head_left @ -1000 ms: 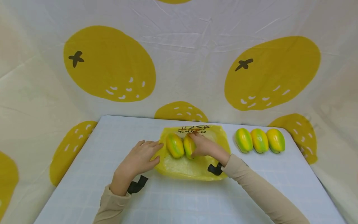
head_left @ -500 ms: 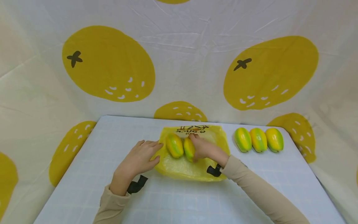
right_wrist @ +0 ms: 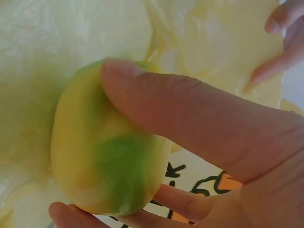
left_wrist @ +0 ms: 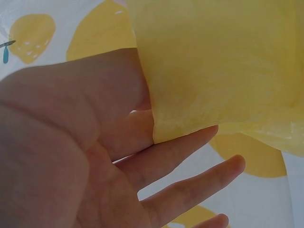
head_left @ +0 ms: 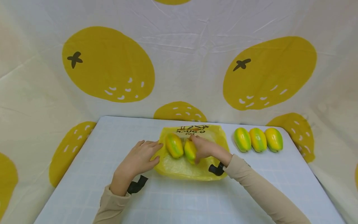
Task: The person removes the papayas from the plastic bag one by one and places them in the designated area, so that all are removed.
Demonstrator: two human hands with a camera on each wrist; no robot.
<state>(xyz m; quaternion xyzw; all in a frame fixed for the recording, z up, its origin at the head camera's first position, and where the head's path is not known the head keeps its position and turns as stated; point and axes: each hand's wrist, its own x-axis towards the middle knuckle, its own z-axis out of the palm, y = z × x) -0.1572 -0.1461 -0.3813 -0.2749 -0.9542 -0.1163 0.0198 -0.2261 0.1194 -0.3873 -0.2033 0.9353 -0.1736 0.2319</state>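
Note:
A yellow plastic bag [head_left: 179, 169] with printed lettering lies flat on the table. Two yellow-green papayas lie on it side by side, the left papaya [head_left: 174, 146] touched by neither hand. My right hand [head_left: 205, 147] grips the other papaya [head_left: 190, 151]; the right wrist view shows the thumb across this papaya [right_wrist: 111, 161] and fingers round its far side. At the bag's left edge rests my left hand [head_left: 142, 157], thumb apart from the fingers. In the left wrist view its fingers [left_wrist: 190, 187] are mostly straight, and the bag's edge [left_wrist: 213, 71] hides part of the hand.
Three more papayas [head_left: 258, 140] stand in a row at the table's back right, beyond the bag. The white table [head_left: 173, 202] ends at a fruit-printed cloth [head_left: 190, 62] hung behind it. Black wrist mounts [head_left: 216, 169] sit below both hands.
My right hand has drawn slightly nearer and to the right, and the papaya in it has shifted a little with it. The left hand stays in place.

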